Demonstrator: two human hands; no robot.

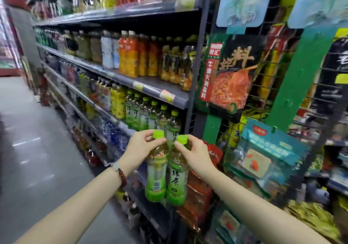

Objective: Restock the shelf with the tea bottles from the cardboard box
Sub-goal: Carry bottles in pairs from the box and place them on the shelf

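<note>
I hold two green tea bottles side by side in the air in front of the shelf. My left hand [140, 147] pinches the neck of the left bottle [156, 176] just under its lime cap. My right hand [194, 154] grips the neck of the right bottle [177, 181] the same way. Both bottles hang upright and touch each other. Behind them, a row of the same green tea bottles [150, 115] stands on the shelf [120, 123], up to its right end. The cardboard box is not in view.
The shelf above [150, 88] carries orange and yellow drink bottles. Right of the shelf's end post, a wire rack [263, 97] hangs with snack and seasoning packets. The aisle floor [33, 140] runs along the left. Lower shelves hold more bottles.
</note>
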